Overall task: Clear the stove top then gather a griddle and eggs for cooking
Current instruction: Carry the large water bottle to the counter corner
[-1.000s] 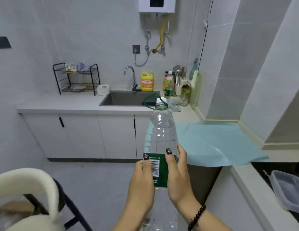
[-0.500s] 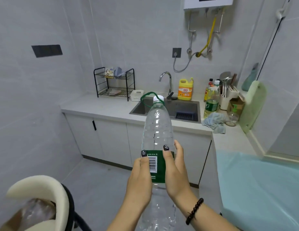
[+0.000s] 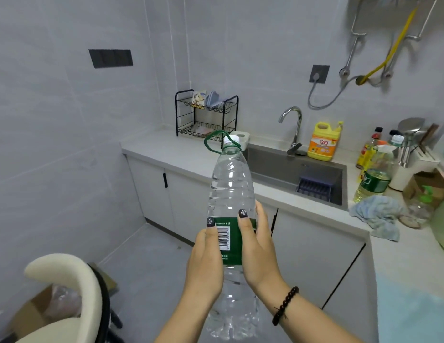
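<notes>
A large clear water bottle (image 3: 231,194) is being gripped upright between left hand (image 3: 208,263) and right hand (image 3: 258,248), fingers (image 3: 242,226) curled round its green label.

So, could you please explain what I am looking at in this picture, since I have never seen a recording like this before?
There is no machine here. The picture comes from a wide-angle camera worn on a person's head, looking forward and down, so the arms at the bottom are that person's own. The left hand and right hand together hold a large clear water bottle with a green label, a white cap and a green carry loop, upright above the floor. Beyond it runs a pale counter with a sink and tap. On the counter stand a black wire rack, a yellow detergent jug, some bottles and a crumpled blue cloth. A cream chair is at lower left.
</notes>
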